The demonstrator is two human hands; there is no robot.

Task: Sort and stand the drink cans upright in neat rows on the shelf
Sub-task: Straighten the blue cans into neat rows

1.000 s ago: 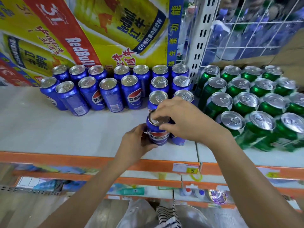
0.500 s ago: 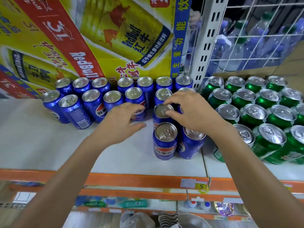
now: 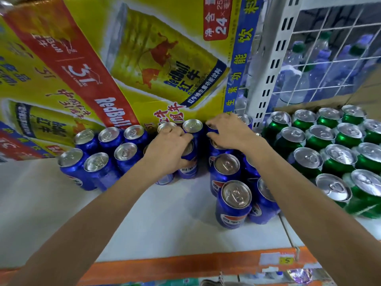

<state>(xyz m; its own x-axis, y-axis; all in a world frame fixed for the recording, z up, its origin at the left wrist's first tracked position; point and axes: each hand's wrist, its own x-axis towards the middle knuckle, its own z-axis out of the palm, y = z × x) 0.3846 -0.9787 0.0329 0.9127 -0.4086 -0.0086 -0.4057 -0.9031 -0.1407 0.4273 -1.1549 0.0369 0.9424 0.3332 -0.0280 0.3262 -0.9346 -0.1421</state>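
Shelf [image 3: 61,223], white, orange-edged: blue cans [image 3: 235,203] upright in rows at centre, left hand [image 3: 169,153] with fingers clamped round one [image 3: 188,162], right hand [image 3: 226,133] fingers curled over back-row tops, grip unclear; green cans [image 3: 329,162] upright at right; yellow carton [image 3: 123,69] behind.

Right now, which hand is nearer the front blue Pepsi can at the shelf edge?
Right, though neither touches it. The right hand is on the blue cans at the back of that can's column; the front blue Pepsi can stands well forward. The left hand grips a can farther left.
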